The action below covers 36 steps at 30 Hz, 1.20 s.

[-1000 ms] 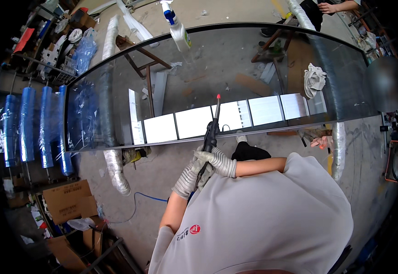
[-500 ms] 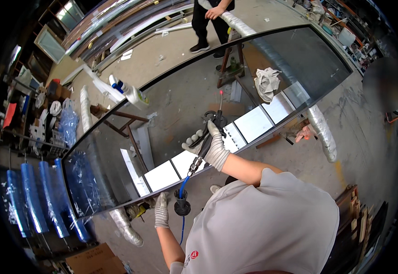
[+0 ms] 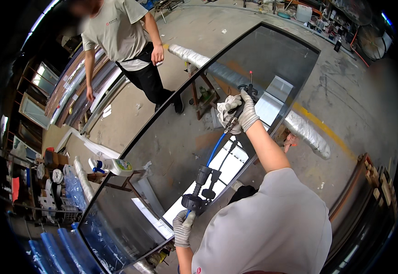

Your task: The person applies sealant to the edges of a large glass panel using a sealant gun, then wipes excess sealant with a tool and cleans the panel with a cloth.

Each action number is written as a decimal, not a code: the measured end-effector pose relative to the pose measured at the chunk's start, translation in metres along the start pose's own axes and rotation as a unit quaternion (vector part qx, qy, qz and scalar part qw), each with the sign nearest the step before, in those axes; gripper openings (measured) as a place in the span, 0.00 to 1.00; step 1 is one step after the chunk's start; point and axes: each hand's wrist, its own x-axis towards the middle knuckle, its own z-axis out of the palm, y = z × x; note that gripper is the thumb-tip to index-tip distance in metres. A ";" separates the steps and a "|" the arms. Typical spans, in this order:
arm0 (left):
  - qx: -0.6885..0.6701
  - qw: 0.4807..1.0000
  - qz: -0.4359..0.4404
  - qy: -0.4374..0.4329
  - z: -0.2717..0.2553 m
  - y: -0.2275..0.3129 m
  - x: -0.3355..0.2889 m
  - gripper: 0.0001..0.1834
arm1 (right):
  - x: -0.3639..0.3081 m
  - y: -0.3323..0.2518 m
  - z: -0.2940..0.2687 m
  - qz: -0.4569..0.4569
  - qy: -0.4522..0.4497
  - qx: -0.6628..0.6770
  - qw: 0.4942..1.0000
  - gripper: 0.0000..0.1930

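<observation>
My right hand (image 3: pixel 249 115), in a striped work glove, is closed around the dark handle of an air blow gun (image 3: pixel 251 89) with a red tip. It is over the right part of a large dark-framed glass pane (image 3: pixel 176 132). Beside that hand a crumpled white cloth (image 3: pixel 226 106) shows, partly behind the gun. A blue hose (image 3: pixel 215 149) runs from the gun's metal coupling down to a black flared fitting (image 3: pixel 195 196). My left hand (image 3: pixel 183 228), gloved too, grips the hose just below this fitting, at the pane's near edge. A dark reflection of the fitting shows in the glass.
Silver-wrapped bars (image 3: pixel 306 132) hold up the pane. A white spray bottle (image 3: pixel 116 165) is at its far left edge. Across the pane stands a co-worker (image 3: pixel 126 50), arms hanging. Blue-wrapped rolls (image 3: pixel 66 246) are at lower left, wood pieces (image 3: pixel 381 182) at right.
My right hand has carried the blow gun rightward to the cloth. My left hand has come from the pane's edge onto the hose. The view has turned, and the co-worker's hand has left the bar.
</observation>
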 end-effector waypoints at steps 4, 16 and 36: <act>-0.007 0.998 0.058 -0.021 0.045 0.044 0.018 0.12 | 0.009 -0.053 0.017 -0.142 0.116 -0.081 0.980 0.24; 0.022 0.992 0.027 -0.119 0.107 0.101 0.066 0.09 | 0.021 -0.155 0.018 -0.177 0.115 -0.152 0.966 0.27; 0.101 0.962 0.021 -0.252 0.140 0.097 0.094 0.18 | 0.009 -0.205 -0.013 -0.413 0.192 -0.021 0.890 0.23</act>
